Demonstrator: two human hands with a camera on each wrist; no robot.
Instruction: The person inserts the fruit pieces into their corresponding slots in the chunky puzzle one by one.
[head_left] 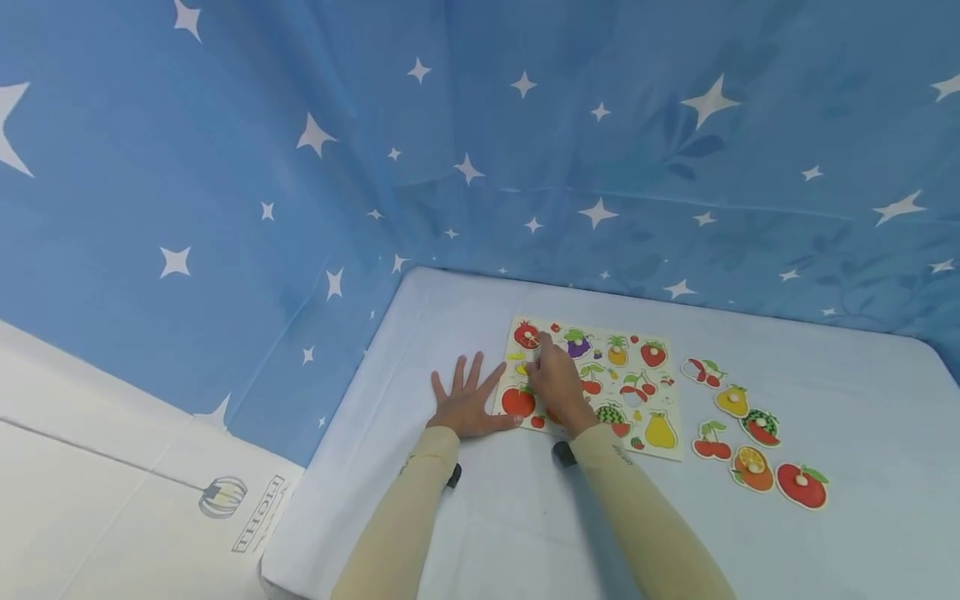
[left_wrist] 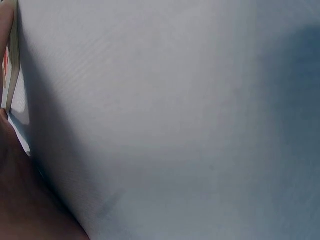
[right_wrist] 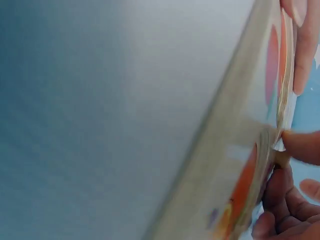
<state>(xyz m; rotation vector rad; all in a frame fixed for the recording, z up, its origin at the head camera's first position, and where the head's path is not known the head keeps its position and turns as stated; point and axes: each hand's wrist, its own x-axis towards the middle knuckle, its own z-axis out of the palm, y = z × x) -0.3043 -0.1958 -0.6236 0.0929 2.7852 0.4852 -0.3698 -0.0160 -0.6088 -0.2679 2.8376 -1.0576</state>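
Head cam had you two-handed: L hand (head_left: 467,408) spread flat, fingers fanned, gripping nothing, thumb over the near-left corner of the fruit board (head_left: 670,400). R hand (head_left: 561,383) was part-closed over the board's left side, thumb and fingertip pinching what was prob. the banana piece (head_left: 521,368) by its knob; R wrist cam was too blurred to be sure.

Risks, ASAP: any off-straight pull or push could've tipped that pc or jammed it on its cutout edge. Ease off w/ your L thumb and the board could've skated on the pale cloth (head_left: 495,517). Red-on-red looks made a mix-up possible too, cherries vs the red-white pc.

Count: 1 board, 2 hands. 6 loose pcs right of the board: red-white fruit (head_left: 703,372), pear (head_left: 732,401), watermelon (head_left: 761,427), cherries (head_left: 712,442), orange (head_left: 752,469), apple (head_left: 802,486). On the board, 4 more knobbed pcs besides the banana: pomegranate (head_left: 527,335), purple fruit (head_left: 577,344), pineapple (head_left: 617,352), strawberry (head_left: 653,353).
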